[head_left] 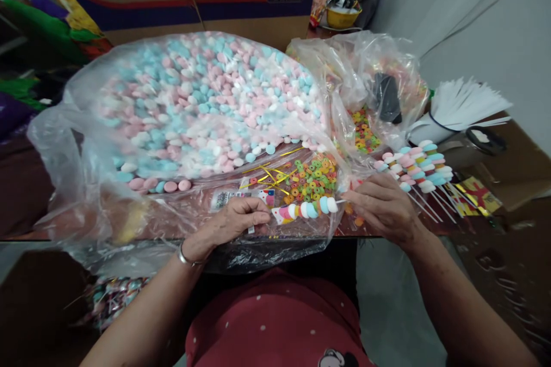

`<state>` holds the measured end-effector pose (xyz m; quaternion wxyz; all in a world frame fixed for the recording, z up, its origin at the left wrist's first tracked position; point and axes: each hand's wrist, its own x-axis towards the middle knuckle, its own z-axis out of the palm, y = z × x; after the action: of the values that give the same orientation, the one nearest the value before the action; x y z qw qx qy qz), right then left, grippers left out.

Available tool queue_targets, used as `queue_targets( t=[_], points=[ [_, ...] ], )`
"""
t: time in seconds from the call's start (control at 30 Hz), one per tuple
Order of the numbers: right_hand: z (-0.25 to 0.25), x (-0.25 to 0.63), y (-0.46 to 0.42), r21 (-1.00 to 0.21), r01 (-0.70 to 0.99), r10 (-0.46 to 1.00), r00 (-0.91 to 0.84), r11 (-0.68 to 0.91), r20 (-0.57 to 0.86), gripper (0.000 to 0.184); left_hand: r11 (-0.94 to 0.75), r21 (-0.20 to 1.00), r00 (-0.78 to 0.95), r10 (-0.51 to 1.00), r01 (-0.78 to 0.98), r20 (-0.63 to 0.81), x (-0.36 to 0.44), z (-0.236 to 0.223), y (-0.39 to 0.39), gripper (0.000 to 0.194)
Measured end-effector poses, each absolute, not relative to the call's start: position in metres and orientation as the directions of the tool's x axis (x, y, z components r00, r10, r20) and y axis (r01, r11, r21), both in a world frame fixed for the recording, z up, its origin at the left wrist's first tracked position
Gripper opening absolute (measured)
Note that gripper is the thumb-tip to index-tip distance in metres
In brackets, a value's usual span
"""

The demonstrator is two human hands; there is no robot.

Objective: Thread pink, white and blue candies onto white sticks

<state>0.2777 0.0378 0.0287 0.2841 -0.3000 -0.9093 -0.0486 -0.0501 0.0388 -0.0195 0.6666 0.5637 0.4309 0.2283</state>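
Observation:
A skewer of pastel marshmallows (317, 208) lies nearly level in front of me, with pink, white, blue and yellowish pieces along its stick. My right hand (383, 207) pinches the bare stick at its right end. At the other end, my left hand (236, 221) has its thumb and fingers closed on a small printed plastic bag (282, 215), which is around the skewer's left end; how far it reaches is unclear. Just beyond lie gummy rings (313, 178) and gold twist ties (272, 178). More printed bags (224, 199) lie behind my left hand.
A large clear sack of loose marshmallows (206, 97) covers much of the table. Finished-looking marshmallow skewers (417, 166) are stacked at right, near a container of white sticks (462, 106). A dark phone-like object (387, 97) rests on another plastic bag. Cardboard boxes (258, 28) stand behind.

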Motion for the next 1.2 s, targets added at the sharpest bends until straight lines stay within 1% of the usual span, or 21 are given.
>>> queue_targets(
  t=[0.07,0.13,0.27,0.43,0.5,0.63,0.73,0.9,1.03,1.13,1.2],
  points=[
    [0.027,0.276,0.040,-0.094,0.563,0.518,-0.667,0.821,0.536,0.018,0.243,0.950,0.536,0.785,0.197,-0.312,-0.051,-0.017,0.040,0.028],
    [0.025,0.273,0.041,-0.084,0.569,0.530,-0.689,0.818,0.494,0.015,0.226,0.952,0.552,0.776,0.207,-0.305,-0.052,-0.015,0.041,0.028],
    [0.020,0.267,0.039,-0.064,0.621,0.574,-0.674,0.781,0.465,0.020,0.207,0.959,0.568,0.773,0.192,-0.281,-0.052,-0.017,0.041,0.029],
    [0.021,0.268,0.036,-0.112,0.646,0.636,-0.679,0.755,0.368,0.024,0.191,0.965,0.517,0.816,0.180,-0.258,-0.054,-0.017,0.041,0.031],
    [0.023,0.269,0.036,-0.124,0.655,0.649,-0.671,0.746,0.359,0.023,0.162,0.966,0.524,0.815,0.200,-0.245,-0.056,-0.014,0.041,0.032],
    [0.024,0.268,0.038,-0.158,0.633,0.644,-0.686,0.758,0.340,0.023,0.115,0.953,0.548,0.795,0.282,-0.258,-0.057,-0.010,0.041,0.030],
    [0.022,0.264,0.037,-0.193,0.622,0.647,-0.687,0.759,0.330,0.025,0.099,0.953,0.558,0.791,0.287,-0.250,-0.056,-0.013,0.041,0.028],
    [0.017,0.256,0.034,-0.204,0.625,0.653,-0.679,0.754,0.336,0.030,0.022,0.949,0.631,0.742,0.315,-0.227,-0.052,-0.013,0.040,0.022],
    [0.017,0.250,0.032,-0.219,0.608,0.644,-0.693,0.763,0.325,0.029,-0.014,0.925,0.667,0.697,0.380,-0.264,-0.044,-0.001,0.036,0.020],
    [0.019,0.248,0.034,-0.282,0.545,0.614,-0.718,0.789,0.329,0.027,-0.034,0.929,0.704,0.662,0.369,-0.255,-0.035,0.003,0.032,0.023],
    [0.021,0.247,0.036,-0.301,0.511,0.590,-0.745,0.805,0.312,0.027,-0.039,0.941,0.736,0.634,0.337,-0.238,-0.028,0.000,0.029,0.023]
  ],
)
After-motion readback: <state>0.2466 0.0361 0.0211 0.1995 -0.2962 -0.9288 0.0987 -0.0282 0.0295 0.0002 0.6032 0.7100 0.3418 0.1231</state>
